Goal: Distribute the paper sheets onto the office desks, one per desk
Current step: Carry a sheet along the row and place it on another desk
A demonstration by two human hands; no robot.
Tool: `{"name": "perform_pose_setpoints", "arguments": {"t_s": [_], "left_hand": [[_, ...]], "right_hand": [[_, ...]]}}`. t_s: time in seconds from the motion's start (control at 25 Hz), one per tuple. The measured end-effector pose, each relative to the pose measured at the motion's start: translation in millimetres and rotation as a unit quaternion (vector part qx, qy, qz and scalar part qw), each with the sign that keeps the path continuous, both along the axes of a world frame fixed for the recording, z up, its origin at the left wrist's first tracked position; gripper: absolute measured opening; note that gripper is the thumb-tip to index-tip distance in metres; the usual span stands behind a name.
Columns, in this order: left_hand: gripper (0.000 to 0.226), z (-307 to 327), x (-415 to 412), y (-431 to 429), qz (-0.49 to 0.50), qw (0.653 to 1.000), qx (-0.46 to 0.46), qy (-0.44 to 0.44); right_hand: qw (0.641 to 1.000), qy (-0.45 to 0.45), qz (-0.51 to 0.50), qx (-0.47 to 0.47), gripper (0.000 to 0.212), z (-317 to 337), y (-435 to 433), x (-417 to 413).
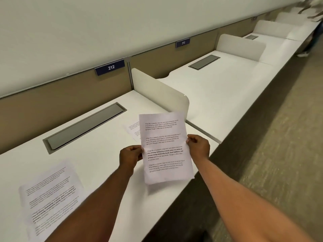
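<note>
Over the front edge of desk 212 (pixel 97 159), the left hand (pixel 130 155) and right hand (pixel 199 147) each pinch a side edge of the held sheets (pixel 166 147), while one printed sheet (pixel 50 194) lies flat nearer left, another (pixel 133 131) sits partly hidden behind, and desk 213 (pixel 227 95) beyond the divider (pixel 162 91) lies bare

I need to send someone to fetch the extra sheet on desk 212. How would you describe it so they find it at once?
Find the blue sign 212 on the tan back panel. On that desk, look to the right, beside the white divider. The small sheet lies flat there, half hidden behind the held stack, unlike the large blurred sheet at the near left.
</note>
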State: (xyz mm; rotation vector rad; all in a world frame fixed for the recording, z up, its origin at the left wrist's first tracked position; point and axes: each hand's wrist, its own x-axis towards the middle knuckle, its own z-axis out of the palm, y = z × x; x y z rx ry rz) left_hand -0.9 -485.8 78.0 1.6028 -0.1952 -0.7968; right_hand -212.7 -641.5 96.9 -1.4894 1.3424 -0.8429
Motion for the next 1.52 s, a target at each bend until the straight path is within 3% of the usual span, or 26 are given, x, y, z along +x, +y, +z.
{"name": "perform_pose_setpoints", "arguments": {"t_s": [0.92, 1.52], "left_hand": [[0.008, -1, -269, -413, -0.191, 0.981, 0.004, -0.017], [0.006, 13, -377, -833, -0.365, 0.931, -0.012, -0.028]], "right_hand": [[0.987, -0.046, -0.155, 0.003, 0.024, -24, -339, -301], [0.942, -0.066, -0.329, -0.003, 0.023, -16, -688, -440]]}}
